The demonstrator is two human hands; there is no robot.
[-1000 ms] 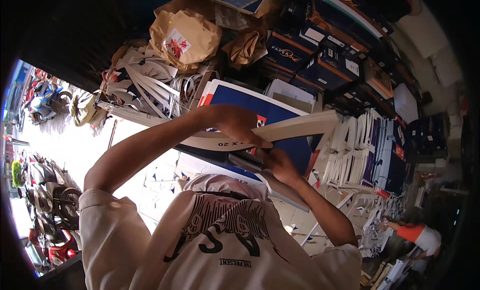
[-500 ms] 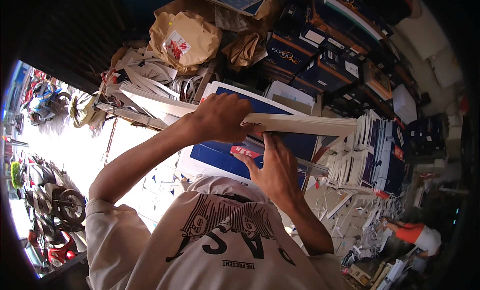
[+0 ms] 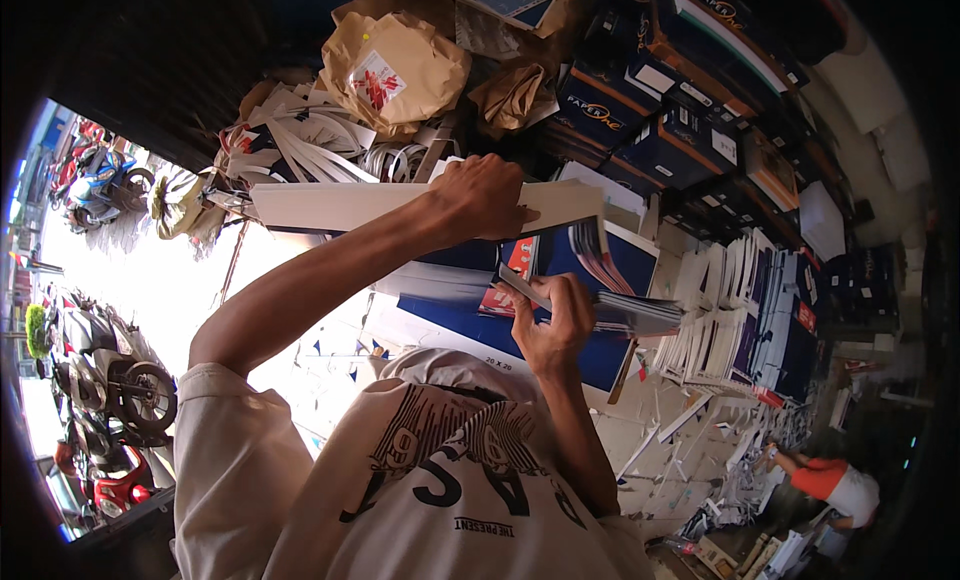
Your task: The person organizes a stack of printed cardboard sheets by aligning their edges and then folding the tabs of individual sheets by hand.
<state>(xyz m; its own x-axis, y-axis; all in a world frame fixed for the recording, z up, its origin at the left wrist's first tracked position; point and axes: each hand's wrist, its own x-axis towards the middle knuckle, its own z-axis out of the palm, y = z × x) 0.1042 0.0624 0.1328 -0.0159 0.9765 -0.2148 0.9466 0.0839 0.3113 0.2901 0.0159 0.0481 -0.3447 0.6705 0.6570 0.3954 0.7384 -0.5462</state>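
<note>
My left hand (image 3: pixel 480 197) is closed around a long stack of pale sheets (image 3: pixel 340 204), which reaches to the left past my forearm and droops at its right end. Close below it, my right hand (image 3: pixel 556 318) pinches the edge of a thin sheaf of printed sheets (image 3: pixel 640 316) between thumb and fingers. Under both hands lies a blue printed sheet with a white border (image 3: pixel 450 325) and a red panel (image 3: pixel 522 257), partly covered. How many sheets each hand holds I cannot tell.
Brown paper-wrapped bundle (image 3: pixel 395 75) and paper offcuts (image 3: pixel 300 140) lie beyond. Dark cartons (image 3: pixel 600 115) are stacked at the far right, with piled sheets (image 3: pixel 715 305) nearer. Scraps litter the floor (image 3: pixel 660 445). A person (image 3: pixel 835 485) bends at the lower right; motorcycles (image 3: pixel 120 400) stand left.
My left hand has drawn away from my right with the pale stack, now sagging at its right end. The right hand has closed on the printed sheets, and a gap shows between both hands.
</note>
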